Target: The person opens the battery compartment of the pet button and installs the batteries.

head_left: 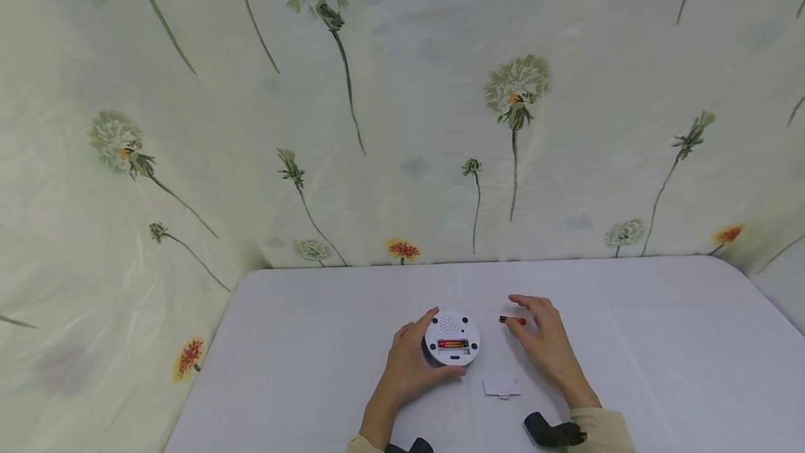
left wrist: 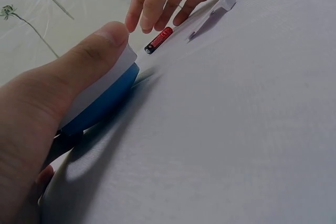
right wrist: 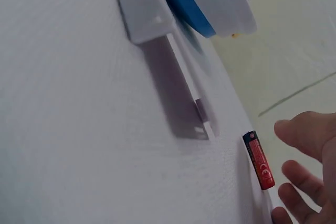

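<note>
Just beyond the spread fingertips of the right hand (head_left: 546, 341) lay the red battery (head_left: 512, 320) (axis crosswise), while the left hand (head_left: 407, 363) gripped the round device (head_left: 451, 338).

battery (head_left: 511, 320) right of round device (head_left: 451, 338)

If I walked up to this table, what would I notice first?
Probably the round white device lying face down in the middle of the white table, its battery slot open with one red battery inside, held at its edge by the left hand. Just to its right lies a loose red battery at the fingertips of the right hand. A small white cover lies on the table nearer the person.
</note>
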A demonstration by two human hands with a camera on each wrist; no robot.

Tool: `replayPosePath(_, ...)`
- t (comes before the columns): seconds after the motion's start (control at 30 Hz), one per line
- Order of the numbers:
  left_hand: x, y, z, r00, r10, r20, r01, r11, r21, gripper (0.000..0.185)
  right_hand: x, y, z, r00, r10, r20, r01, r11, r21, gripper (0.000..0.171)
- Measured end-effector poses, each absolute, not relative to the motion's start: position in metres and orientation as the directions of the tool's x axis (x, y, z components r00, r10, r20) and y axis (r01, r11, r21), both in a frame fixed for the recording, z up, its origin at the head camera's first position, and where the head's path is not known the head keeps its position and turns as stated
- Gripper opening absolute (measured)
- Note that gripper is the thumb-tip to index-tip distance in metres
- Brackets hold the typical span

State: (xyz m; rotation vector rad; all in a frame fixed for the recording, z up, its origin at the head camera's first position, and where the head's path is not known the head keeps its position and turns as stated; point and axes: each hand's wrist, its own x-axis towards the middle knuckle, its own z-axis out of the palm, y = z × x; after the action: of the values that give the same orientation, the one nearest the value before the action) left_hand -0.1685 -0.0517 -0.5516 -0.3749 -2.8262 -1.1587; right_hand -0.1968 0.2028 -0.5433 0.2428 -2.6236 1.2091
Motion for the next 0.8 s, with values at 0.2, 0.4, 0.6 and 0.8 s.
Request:
replayPosePath(0.2, -0.167, -0.052, -0.554, -0.969, 0.201, 0.147, 0.246, 0.687, 0.684, 0.104, -0.195, 0.207, -0.551, -0.973, -0.062, 0.220, -0.199, 0.701, -0.685, 0.043)
replayPosePath(0.4, -0.167, -0.051, -0.557, -0.972, 0.190, 0.141, 0.234, 0.686, 0.689, 0.104, -0.193, 0.207, -0.555, -0.957, -0.093, 0.275, -0.249, 0.753, -0.610, 0.033)
replayPosePath(0.6, -0.166, -0.051, -0.555, -0.978, 0.173, 0.118, 0.205, 0.687, 0.697, 0.104, -0.195, 0.206, -0.553, -0.930, -0.118, 0.349, -0.302, 0.786, -0.539, 0.027)
replayPosePath(0.8, -0.167, -0.051, -0.553, -0.980, 0.166, 0.109, 0.194, 0.692, 0.696, 0.103, -0.196, 0.203, -0.549, -0.913, -0.131, 0.386, -0.329, 0.796, -0.508, 0.018)
